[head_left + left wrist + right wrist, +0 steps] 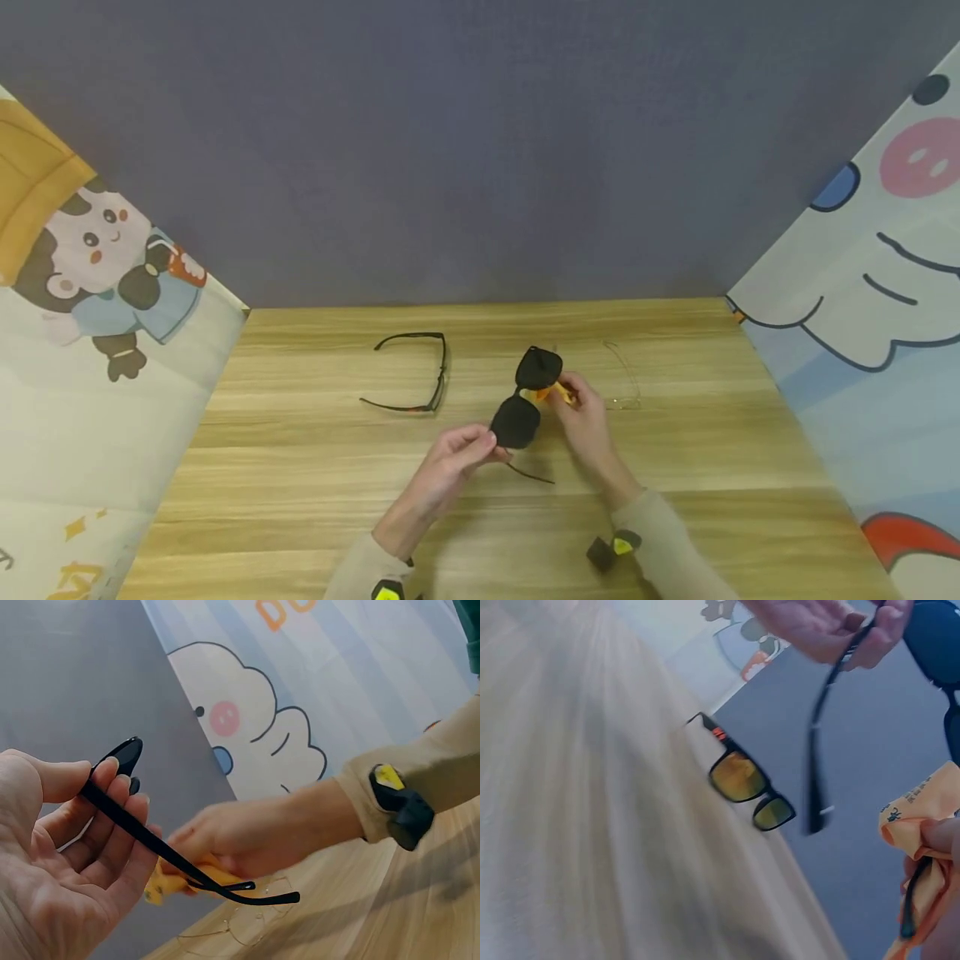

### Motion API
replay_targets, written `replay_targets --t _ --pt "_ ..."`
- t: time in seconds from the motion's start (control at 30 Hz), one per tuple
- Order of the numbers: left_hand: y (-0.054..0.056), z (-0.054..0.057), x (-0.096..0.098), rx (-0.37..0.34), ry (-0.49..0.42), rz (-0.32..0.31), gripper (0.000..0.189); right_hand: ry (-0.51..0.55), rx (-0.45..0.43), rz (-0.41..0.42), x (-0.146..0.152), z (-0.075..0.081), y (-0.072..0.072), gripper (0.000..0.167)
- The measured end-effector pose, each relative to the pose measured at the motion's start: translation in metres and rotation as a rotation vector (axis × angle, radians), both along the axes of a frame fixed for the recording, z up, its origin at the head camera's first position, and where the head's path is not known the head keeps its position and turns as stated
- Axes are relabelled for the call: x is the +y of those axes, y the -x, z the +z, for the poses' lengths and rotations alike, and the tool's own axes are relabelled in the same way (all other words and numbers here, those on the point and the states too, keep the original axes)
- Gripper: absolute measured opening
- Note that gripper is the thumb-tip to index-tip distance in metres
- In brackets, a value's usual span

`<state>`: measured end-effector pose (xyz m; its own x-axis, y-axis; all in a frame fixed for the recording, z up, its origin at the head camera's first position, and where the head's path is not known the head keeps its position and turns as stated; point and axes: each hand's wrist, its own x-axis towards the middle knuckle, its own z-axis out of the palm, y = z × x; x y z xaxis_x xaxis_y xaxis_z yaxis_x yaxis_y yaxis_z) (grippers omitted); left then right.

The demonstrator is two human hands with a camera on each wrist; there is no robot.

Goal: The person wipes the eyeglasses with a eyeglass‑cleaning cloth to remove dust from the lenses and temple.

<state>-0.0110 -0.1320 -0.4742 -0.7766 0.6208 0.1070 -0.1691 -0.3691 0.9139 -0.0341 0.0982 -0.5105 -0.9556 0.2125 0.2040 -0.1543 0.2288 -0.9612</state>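
Observation:
Black sunglasses [516, 422] with dark lenses are held up off the wooden table, tilted. My left hand [456, 457] pinches them at one end of the frame, thumb in front and fingers behind. From that end a slim black temple [161, 844] sticks out past the fingers. At the other lens, my right hand [588, 421] grips a yellow-orange cloth [922, 806] with small dark print. In the right wrist view the cloth is wrapped about the other temple, whose dark tip [909, 922] shows below the fingers.
Left of the hands, black-framed glasses [441, 379] with orange-tinted lenses lie on the table [300, 467], temples unfolded. To the right lie thin wire-rimmed glasses [633, 383]. A grey panel [480, 167] rises at the back; cartoon-printed walls [847, 333] stand at both sides.

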Motion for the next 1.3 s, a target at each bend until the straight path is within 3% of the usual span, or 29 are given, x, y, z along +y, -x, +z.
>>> replay_targets --t 0.1,0.3,0.43,0.6,0.73,0.93,1.1,1.3 --pt "0.0 -0.002 0.001 0.001 0.003 -0.01 0.024 -0.001 0.018 -0.013 -0.001 0.01 0.006 0.022" --pt "0.001 -0.002 0.003 -0.001 0.028 -0.024 0.018 0.017 0.097 -0.02 -0.004 0.028 0.015 0.048" --pt "0.0 0.0 0.003 0.005 0.043 -0.027 0.019 0.034 0.109 -0.007 -0.004 0.028 0.015 0.045" --pt "-0.002 0.001 -0.001 0.018 0.062 -0.03 0.024 0.002 0.132 0.024 -0.002 0.015 0.009 0.033" --pt "-0.003 0.003 -0.003 0.038 0.065 -0.021 0.027 0.003 0.099 0.057 0.002 0.003 0.002 0.02" --pt "-0.001 0.003 -0.005 0.064 0.042 -0.006 0.031 -0.012 0.069 0.089 0.008 -0.008 -0.006 0.019" --pt "-0.001 0.0 -0.004 0.055 0.004 -0.036 0.031 -0.002 0.034 0.074 0.007 -0.004 -0.003 0.019" --pt "0.0 -0.003 0.001 0.022 -0.025 -0.061 0.023 0.007 -0.012 0.042 0.003 0.016 0.008 0.026"
